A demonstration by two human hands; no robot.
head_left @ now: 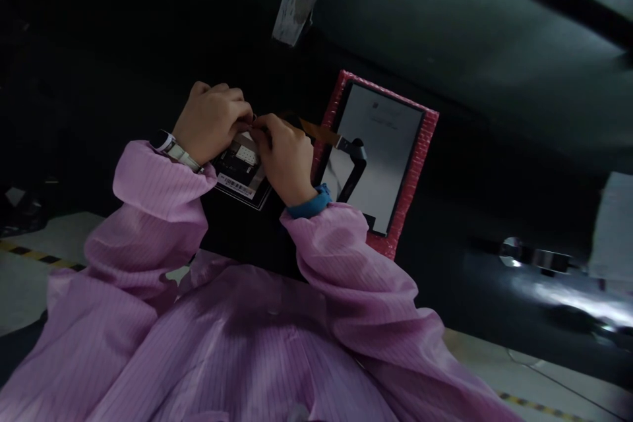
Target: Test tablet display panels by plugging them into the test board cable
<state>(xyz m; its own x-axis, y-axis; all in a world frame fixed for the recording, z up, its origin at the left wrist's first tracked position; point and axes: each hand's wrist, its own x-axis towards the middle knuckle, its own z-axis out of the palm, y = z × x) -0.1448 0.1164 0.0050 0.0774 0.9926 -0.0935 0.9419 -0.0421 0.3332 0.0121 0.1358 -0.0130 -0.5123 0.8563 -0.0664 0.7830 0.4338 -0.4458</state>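
A small flat display-like panel (236, 170) lies in front of me, with dark circuitry, a pale metal patch and a barcode label on its back. Over its far edge, my left hand (212, 117) is closed, thumb and fingers pinched together. My right hand (287, 157) meets it there, also pinching, with the fingertips of both hands nearly touching. What sits between the fingers is too small and dark to make out. From behind my right hand, an orange-brown flex cable (319, 131) runs right to a black cable end (355, 151).
Right of my hands lies a pale-screened tablet-like panel (380, 145) on pink bubble wrap (418, 165); the black cable end crosses over it. A worn whitish strip (295, 6) stands at the back. Shiny metal parts (537, 257) and a white sheet (613, 231) are at far right.
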